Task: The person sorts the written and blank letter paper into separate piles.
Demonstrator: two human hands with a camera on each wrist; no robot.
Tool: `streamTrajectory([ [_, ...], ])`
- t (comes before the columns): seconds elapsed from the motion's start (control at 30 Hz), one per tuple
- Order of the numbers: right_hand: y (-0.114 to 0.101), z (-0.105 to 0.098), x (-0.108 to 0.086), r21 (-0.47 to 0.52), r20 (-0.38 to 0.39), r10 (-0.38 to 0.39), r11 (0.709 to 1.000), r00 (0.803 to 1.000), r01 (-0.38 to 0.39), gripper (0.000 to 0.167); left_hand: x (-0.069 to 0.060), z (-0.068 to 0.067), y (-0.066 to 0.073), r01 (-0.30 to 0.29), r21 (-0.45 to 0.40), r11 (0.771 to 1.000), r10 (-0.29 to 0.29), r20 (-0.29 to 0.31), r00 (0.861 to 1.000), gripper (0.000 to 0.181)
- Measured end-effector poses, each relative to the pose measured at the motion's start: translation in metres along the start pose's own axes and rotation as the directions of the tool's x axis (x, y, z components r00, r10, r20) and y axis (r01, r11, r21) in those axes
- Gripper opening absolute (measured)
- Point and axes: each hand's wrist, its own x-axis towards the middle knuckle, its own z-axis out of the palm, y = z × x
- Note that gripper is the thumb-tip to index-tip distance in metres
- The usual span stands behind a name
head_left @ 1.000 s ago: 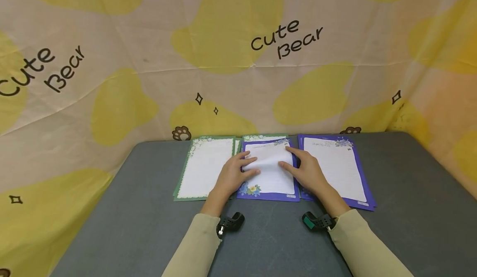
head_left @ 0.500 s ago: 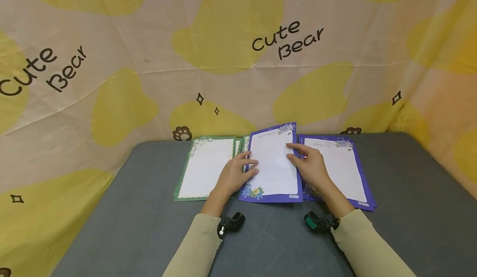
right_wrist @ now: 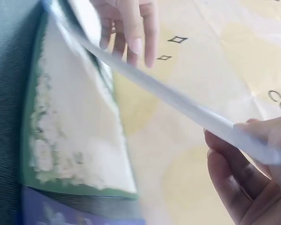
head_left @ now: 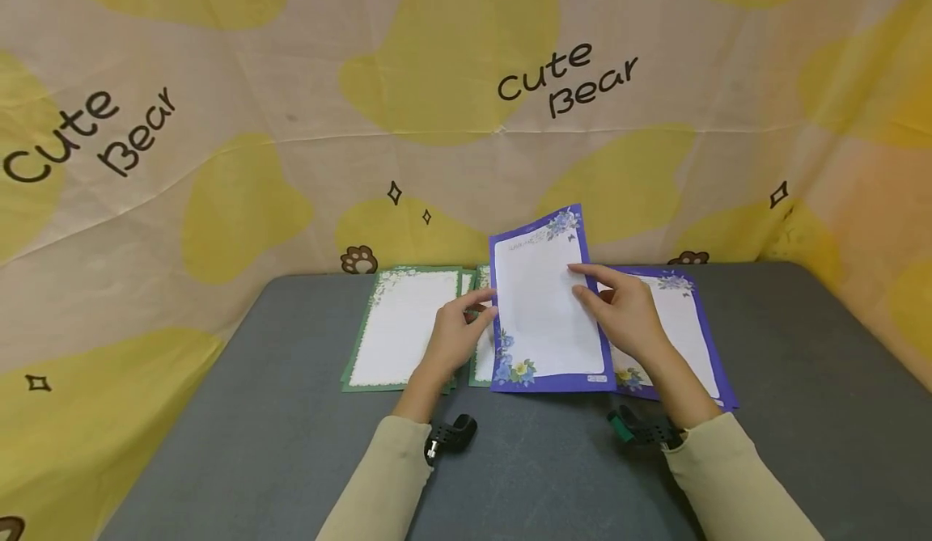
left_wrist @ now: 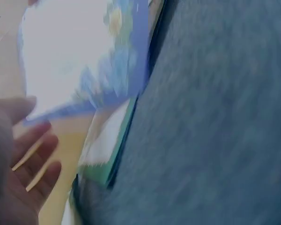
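Note:
A sheet of writing paper with a purple border and blue flowers (head_left: 542, 306) is lifted and tilted up at the middle of the table. My right hand (head_left: 622, 310) pinches its right edge between thumb and fingers; in the right wrist view the sheet (right_wrist: 178, 103) appears nearly edge-on. Beside the left edge, my left hand (head_left: 455, 331) has loosely bent fingers spread apart, its tips at or very near the paper. Green-bordered sheets (head_left: 408, 327) lie to the left, and another green-bordered sheet (right_wrist: 79, 140) lies partly behind the raised one. Purple-bordered sheets (head_left: 688, 347) lie at the right, partly covered by my right hand.
The grey table (head_left: 291, 460) runs under everything. A patterned yellow and cream cloth (head_left: 451, 169) hangs right behind its far edge. A black band with a small device (head_left: 451, 436) sits on each wrist.
The purple-bordered sheet, flat at first, has risen upright and shifted right in my right hand. My left hand's fingers have slipped off its face to the left edge, exposing the green-bordered sheet below.

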Motion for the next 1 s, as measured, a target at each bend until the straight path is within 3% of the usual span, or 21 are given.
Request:
streamTrajectory([
  [0.1, -0.003, -0.006, -0.001, -0.016, -0.016, -0.012, 1.000, 1.000, 0.011, 0.037, 0.001, -0.003, 0.003, -0.007, -0.132, 0.991, 0.003, -0.030, 1.000, 0.029],
  [0.27, -0.006, -0.014, -0.001, -0.032, -0.026, -0.024, 0.999, 0.999, 0.024, 0.037, 0.000, -0.004, 0.011, -0.037, -0.198, 0.979, 0.026, -0.058, 0.998, 0.027],
  [0.47, -0.004, -0.024, -0.001, -0.034, -0.043, -0.031, 0.999, 0.999, 0.030, 0.037, 0.000, 0.001, 0.026, -0.054, -0.213, 0.976, 0.040, -0.069, 0.997, 0.028],
  [0.73, 0.002, -0.040, 0.000, -0.043, -0.045, 0.037, 0.998, 0.998, -0.039, 0.039, 0.003, 0.003, 0.050, -0.104, -0.203, 0.974, 0.080, -0.124, 0.989, 0.029],
  [1.0, 0.005, -0.059, -0.004, -0.129, -0.074, 0.078, 0.988, 0.994, -0.087, 0.040, 0.014, 0.020, 0.075, -0.110, -0.172, 0.979, 0.091, -0.114, 0.989, 0.030],
])
